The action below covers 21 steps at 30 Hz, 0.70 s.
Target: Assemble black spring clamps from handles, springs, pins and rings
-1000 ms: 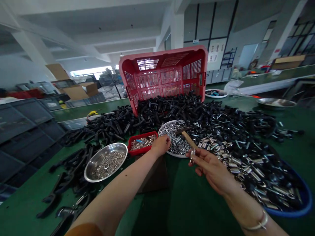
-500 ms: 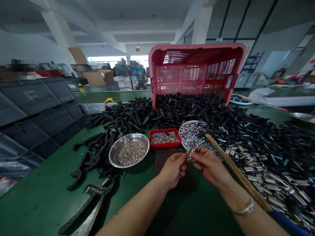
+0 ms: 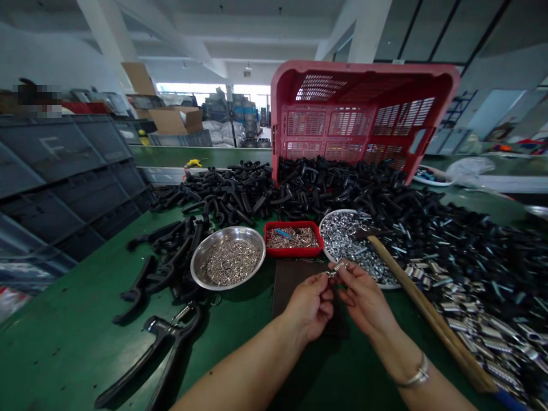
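Note:
Above a dark plate, my left hand and my right hand meet at the fingertips. A small coiled metal spring is pinched in my right hand. My left thumb and forefinger close on a small shiny metal piece against the spring's end; its exact kind is too small to tell. Just beyond the plate stands a red tray of small metal pins. To its right is a white bowl of small silvery parts, and to its left a steel bowl of tiny metal parts.
A hammer with a wooden handle lies right of my right hand, beside a pile of springs. Behind are heaped black plastic handles and a tipped red crate. A sprung hand grip lies at left, near grey bins.
The view has shifted slightly, so the bowls and crate appear moved. More of the spring shows between my right fingers, and both hands remain together over the plate.

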{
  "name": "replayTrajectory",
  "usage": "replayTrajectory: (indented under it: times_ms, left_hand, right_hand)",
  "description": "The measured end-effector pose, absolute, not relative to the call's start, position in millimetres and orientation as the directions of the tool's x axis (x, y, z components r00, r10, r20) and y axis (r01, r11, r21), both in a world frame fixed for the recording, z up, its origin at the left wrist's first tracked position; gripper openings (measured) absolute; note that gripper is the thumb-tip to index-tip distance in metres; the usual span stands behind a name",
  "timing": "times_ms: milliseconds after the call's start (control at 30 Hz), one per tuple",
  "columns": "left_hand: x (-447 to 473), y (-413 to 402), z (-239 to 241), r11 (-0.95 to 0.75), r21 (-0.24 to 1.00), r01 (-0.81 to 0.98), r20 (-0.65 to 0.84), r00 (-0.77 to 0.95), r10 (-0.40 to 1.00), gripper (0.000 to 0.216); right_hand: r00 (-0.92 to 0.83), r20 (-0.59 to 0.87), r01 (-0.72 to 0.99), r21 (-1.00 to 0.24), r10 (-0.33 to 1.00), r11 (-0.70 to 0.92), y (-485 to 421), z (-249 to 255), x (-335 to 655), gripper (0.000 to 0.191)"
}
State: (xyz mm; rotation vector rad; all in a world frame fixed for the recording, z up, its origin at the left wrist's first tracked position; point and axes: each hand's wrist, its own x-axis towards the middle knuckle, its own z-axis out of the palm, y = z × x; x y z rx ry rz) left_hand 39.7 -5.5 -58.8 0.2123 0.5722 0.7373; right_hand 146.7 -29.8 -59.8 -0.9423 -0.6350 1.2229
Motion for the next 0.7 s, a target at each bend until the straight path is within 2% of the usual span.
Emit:
replayTrajectory:
  times_ms: [200, 700]
  left_hand:
    - [42.8, -5.7, -62.7, 0.725, 0.328, -0.605, -0.443, 0.579, 0.684, 0.007]
    - [43.2, -11.4, -62.8, 0.711, 0.284, -0.644, -0.452, 0.564, 0.691, 0.008]
  right_hand:
    - [0.29, -0.096, -0.542, -0.836, 0.952, 0.081, -32.1, -66.6, 144.3, 0.021]
    - [0.355, -0.09, -0.46, -0.883, 0.931, 0.09, -31.4, -72.0, 138.3, 0.023]
